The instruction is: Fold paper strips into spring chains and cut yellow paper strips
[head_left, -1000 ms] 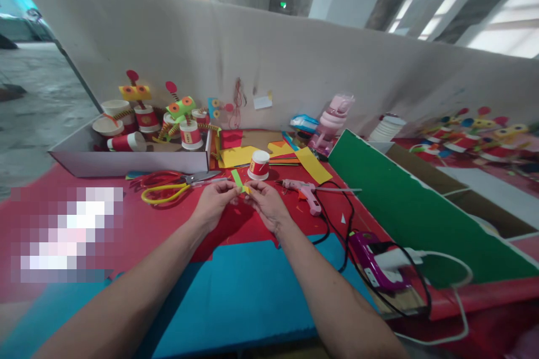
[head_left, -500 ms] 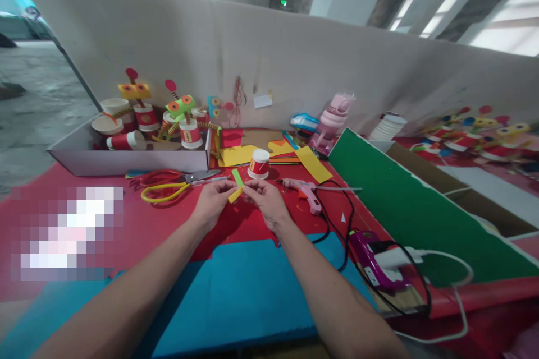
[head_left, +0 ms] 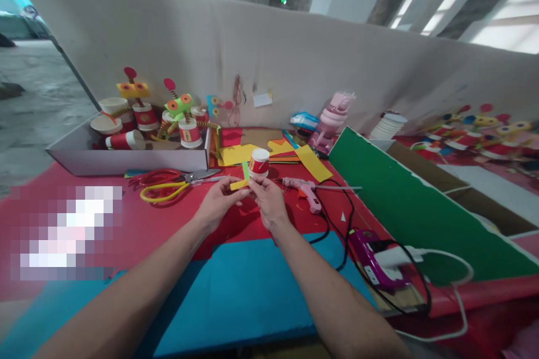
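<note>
Fingers (head_left: 258,185) partly hide where the yellow strip (head_left: 238,185) meets the green strip (head_left: 245,169).

Both bare forearms, the left forearm (head_left: 147,277) and the right forearm (head_left: 322,277), stretch forward and lean inward, so that the hands are near each other before the body. The left hand (head_left: 218,202) has curved fingers and its thumb points toward the right hand (head_left: 269,199), whose fingertips are pinched together.
</note>
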